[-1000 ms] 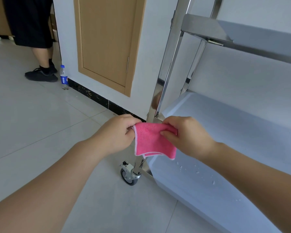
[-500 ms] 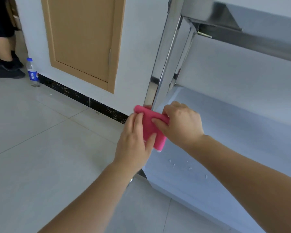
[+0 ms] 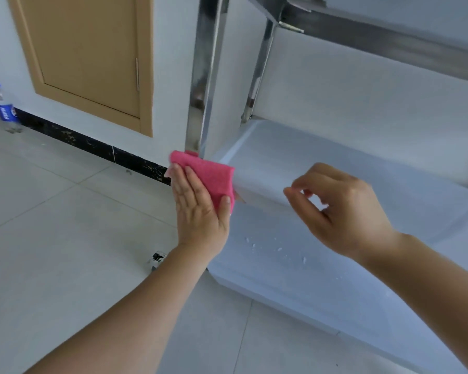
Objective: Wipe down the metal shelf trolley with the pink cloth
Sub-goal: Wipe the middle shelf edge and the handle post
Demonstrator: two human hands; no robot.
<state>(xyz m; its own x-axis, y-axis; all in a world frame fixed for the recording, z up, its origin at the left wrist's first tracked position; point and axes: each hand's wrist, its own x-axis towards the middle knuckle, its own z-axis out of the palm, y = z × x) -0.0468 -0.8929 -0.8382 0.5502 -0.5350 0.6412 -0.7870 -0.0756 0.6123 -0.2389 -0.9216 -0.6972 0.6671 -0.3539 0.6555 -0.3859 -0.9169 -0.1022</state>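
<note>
- Left hand (image 3: 200, 209): fingers straight and together, thumb out, palm pressing the cloth flat against the trolley's near corner.
- Right hand (image 3: 343, 209): hangs above the lower shelf, holding nothing, fingers loosely curled with thumb and forefinger close together but apart from the cloth.
- Pink cloth (image 3: 211, 176): folded to a small pad at the foot of the front post, touching the shelf corner. It looks soft, light and limp, so a flat palm probably suits it better than a pinch; folded layers may slide apart under a sideways push.
- Lower shelf (image 3: 322, 279): smooth pale sheet with scattered water drops (image 3: 276, 247); likely slippery when wet.
- Front post (image 3: 203, 76): polished upright metal, stiff; wrapping the cloth around it would probably give the best contact.
- Upper shelf (image 3: 389, 36): rigid metal edge overhead.
- Bottle (image 3: 3, 106): stands on the floor by the far wall, well apart.
</note>
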